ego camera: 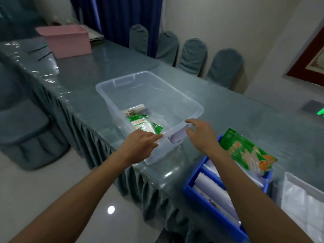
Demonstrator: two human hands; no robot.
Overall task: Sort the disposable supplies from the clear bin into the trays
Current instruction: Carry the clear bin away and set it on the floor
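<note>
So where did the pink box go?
The pink box sits far off on the long table, in the upper left of the head view, well beyond the clear bin and near the blue curtain.

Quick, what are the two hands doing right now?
Left hand: fingers on the clear bin's near rim, grip unclear.
Right hand: curled round the bin's near handle.

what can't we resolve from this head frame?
- Packets in the clear bin: print too small and blurred; count unclear, since they overlap.
- Left hand fingertips: whether they grip the rim cannot be told.
- Blue tray contents: partly covered by the right forearm.
- White tray: cut off by the right edge.
</note>
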